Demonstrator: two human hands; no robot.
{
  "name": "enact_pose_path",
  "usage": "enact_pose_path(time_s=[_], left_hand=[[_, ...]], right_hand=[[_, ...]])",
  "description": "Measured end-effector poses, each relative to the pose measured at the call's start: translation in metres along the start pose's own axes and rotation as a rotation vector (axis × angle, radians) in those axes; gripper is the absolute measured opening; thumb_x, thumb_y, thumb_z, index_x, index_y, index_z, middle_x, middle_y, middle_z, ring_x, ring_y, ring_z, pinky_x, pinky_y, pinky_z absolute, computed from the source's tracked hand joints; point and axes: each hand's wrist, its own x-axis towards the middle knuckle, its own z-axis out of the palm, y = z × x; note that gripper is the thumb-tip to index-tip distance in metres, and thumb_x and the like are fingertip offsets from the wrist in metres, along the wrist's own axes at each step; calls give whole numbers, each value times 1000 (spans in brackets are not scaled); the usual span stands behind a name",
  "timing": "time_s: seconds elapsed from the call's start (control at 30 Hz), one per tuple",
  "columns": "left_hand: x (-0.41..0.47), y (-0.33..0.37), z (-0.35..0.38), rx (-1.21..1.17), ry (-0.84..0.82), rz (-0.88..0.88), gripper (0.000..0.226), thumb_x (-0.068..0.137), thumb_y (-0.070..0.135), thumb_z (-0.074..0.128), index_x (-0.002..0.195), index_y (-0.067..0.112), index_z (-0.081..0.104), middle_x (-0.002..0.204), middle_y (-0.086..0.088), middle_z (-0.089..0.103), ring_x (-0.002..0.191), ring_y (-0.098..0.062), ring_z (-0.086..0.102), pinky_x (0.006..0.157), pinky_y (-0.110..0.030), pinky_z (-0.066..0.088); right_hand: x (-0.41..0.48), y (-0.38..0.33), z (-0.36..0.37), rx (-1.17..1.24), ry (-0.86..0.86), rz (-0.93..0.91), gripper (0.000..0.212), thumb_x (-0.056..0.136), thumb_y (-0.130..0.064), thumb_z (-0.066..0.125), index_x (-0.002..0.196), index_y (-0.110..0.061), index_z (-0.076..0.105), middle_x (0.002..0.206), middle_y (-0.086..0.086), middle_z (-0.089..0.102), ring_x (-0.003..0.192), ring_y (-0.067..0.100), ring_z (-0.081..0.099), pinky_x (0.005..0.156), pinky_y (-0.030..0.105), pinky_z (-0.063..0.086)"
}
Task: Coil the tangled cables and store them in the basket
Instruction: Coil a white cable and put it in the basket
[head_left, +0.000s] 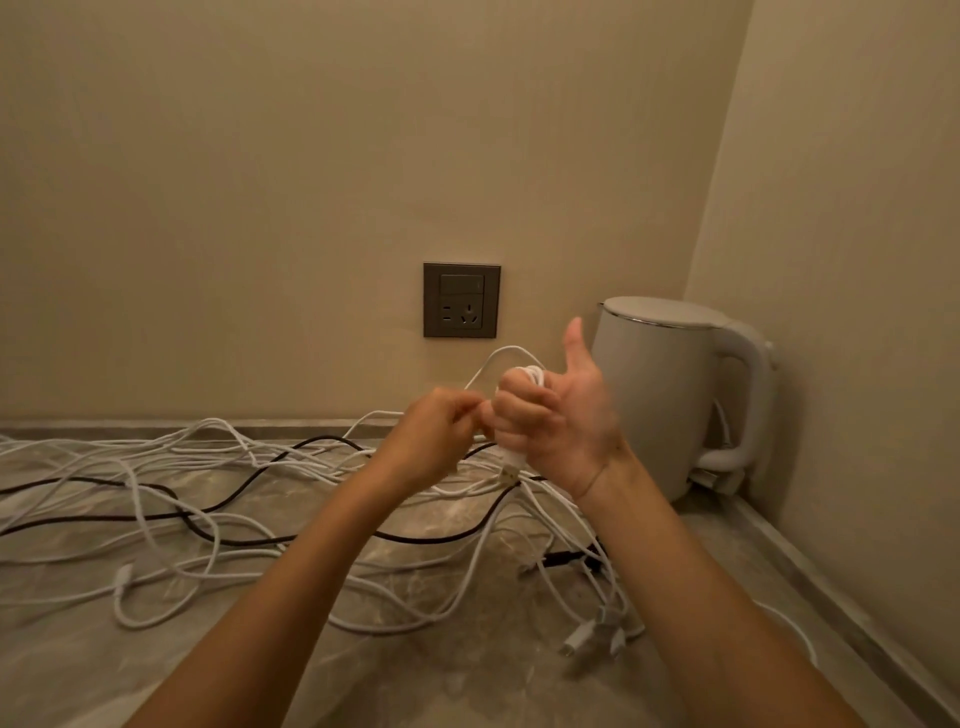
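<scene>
The white coil (532, 375) is up off the bench, in front of the far wall, held in the right grip (556, 415). Its long axis stands nearly upright: loops poke out above the curled fingers (519, 410), and a plug end (511, 470) hangs out below the fist, pointing down at the bench. The thumb sticks straight up, clear of the coil. A strand (506, 353) arches from the top of the coil down to the left, where the left grip (431, 431), touching the right, pinches it between curled fingertips.

Below both, the tangle (208, 467) of white cables sprawls over the bench (415, 686) from the left edge to the right, with a black cable (234, 499) winding through it. Several plugs (597, 631) lie bunched at the near right.

A white kettle (665, 395) stands in the far right corner. A grey socket (461, 300) is set in the wall above the hands.
</scene>
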Motion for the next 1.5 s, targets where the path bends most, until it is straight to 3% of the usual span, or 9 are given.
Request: enact_pose_path(time_s=[0.2, 0.3, 0.63, 0.9, 1.03, 1.13, 1.23, 1.37, 1.5], left_hand=[[-3, -2, 14, 124, -351, -134, 30, 99, 14, 39, 79, 10, 61, 45, 7, 51, 36, -2, 44, 45, -16, 39], [-6, 6, 13, 194, -493, -105, 33, 100, 21, 38, 90, 1, 64, 51, 3, 46, 33, 1, 42, 45, -12, 36], [-5, 24, -13, 244, -326, 42, 25, 93, 24, 51, 78, 13, 67, 54, 10, 48, 38, 3, 40, 42, -7, 30], [-7, 28, -33, 50, -132, 86, 18, 83, 21, 64, 66, 18, 63, 44, 10, 51, 39, 0, 40, 40, -9, 30], [-4, 22, -39, 8, 25, 99, 15, 82, 24, 65, 69, 17, 64, 64, -5, 63, 58, -10, 56, 56, -21, 46], [-3, 20, -36, 18, 131, 149, 17, 81, 27, 64, 65, 22, 62, 56, 0, 56, 48, -4, 47, 47, -13, 37], [0, 16, -31, 9, 225, 192, 15, 80, 29, 65, 66, 24, 64, 66, -13, 64, 61, -28, 56, 60, -36, 47], [2, 8, -19, -72, 267, 151, 18, 82, 30, 64, 64, 24, 65, 48, 6, 52, 41, -2, 40, 46, -19, 34], [1, 4, 0, -42, 171, 81, 27, 93, 28, 49, 69, 27, 61, 43, 6, 48, 35, -4, 40, 48, -24, 38]], right_hand=[[-2, -6, -1, 262, 253, -230, 76, 87, -73, 17, 48, -12, 42, 43, -2, 32, 38, 10, 31, 36, 18, 29], [-5, -15, -3, 185, 426, -365, 71, 91, -66, 22, 54, -10, 44, 48, -1, 34, 42, 11, 31, 41, 21, 30], [0, -6, -2, -756, 664, -172, 77, 89, -67, 3, 59, -11, 48, 54, 4, 44, 49, 13, 40, 56, 28, 35], [3, 2, 0, -1102, 500, 43, 82, 67, -77, -2, 52, -10, 44, 45, 0, 40, 42, 10, 35, 55, 27, 34], [1, -1, -3, -1019, 320, 182, 100, 66, -79, -5, 59, 4, 50, 44, 2, 38, 40, 12, 33, 50, 26, 31], [-1, -3, -2, -926, 224, 256, 94, 68, -80, -8, 47, -3, 42, 40, 0, 32, 41, 14, 26, 48, 26, 27], [-3, -5, 1, -745, 138, 288, 87, 72, -81, -8, 39, -12, 34, 37, -1, 28, 38, 12, 22, 42, 23, 22], [-4, -7, 0, -453, 22, 245, 89, 74, -82, -3, 39, -11, 37, 35, -3, 29, 32, 8, 24, 35, 17, 23], [-3, -6, -2, -176, -26, 128, 90, 77, -81, -3, 38, -13, 42, 33, -5, 32, 34, 6, 24, 34, 14, 25]])
